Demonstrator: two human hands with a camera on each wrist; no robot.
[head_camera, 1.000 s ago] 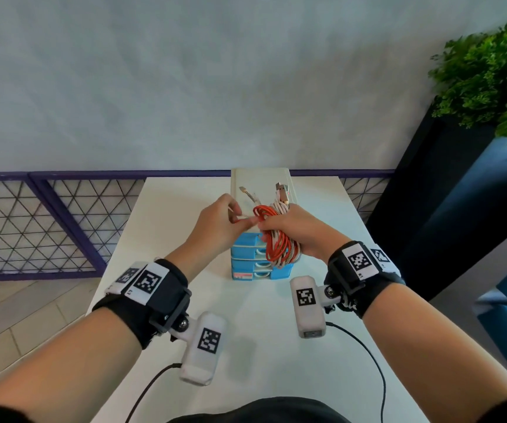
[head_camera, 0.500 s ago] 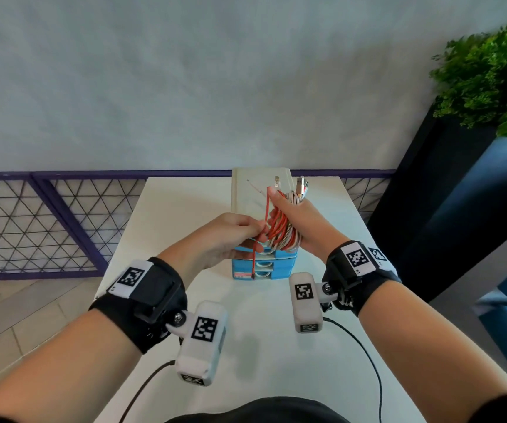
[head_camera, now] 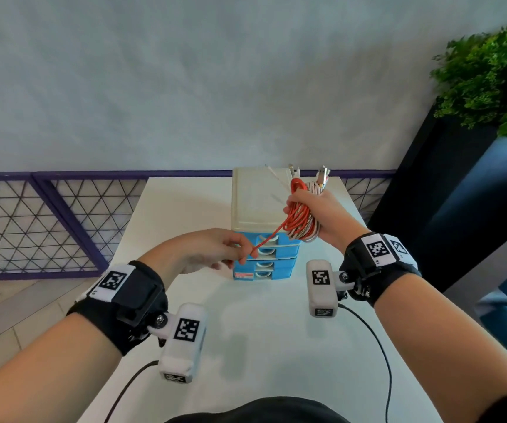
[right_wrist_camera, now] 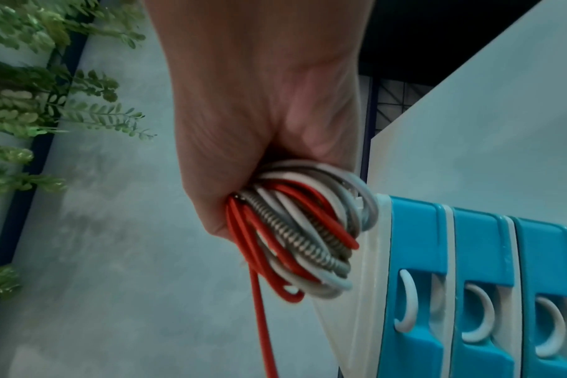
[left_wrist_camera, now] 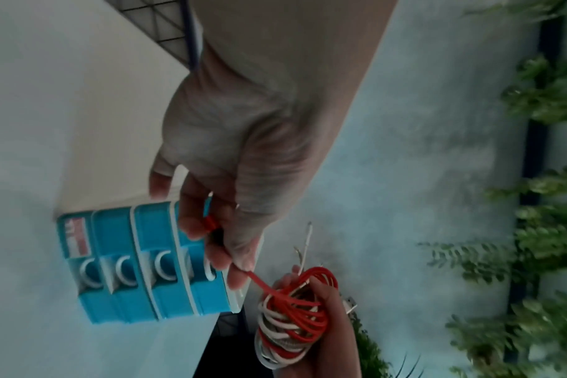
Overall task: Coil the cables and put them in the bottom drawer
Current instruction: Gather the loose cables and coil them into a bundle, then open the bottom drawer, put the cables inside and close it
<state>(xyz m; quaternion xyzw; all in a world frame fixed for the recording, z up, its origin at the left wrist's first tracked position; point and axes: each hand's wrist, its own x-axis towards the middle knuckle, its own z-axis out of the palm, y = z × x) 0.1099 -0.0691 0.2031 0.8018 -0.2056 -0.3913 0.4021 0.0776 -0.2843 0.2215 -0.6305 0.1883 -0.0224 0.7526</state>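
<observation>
Only at right wrist: metal-wrapped cable (right_wrist_camera: 311,237) inside right hand (head_camera: 322,209) grip, left hand (head_camera: 212,248) pinching red strand (head_camera: 266,241)

A white bench (head_camera: 185,209) runs away from the person toward a grey wall. On it, near the far end and slightly right of the middle, stands a small drawer unit (head_camera: 261,209) with a cream top and a stack of blue drawers, their white curved handles facing the person, all pushed in.
</observation>
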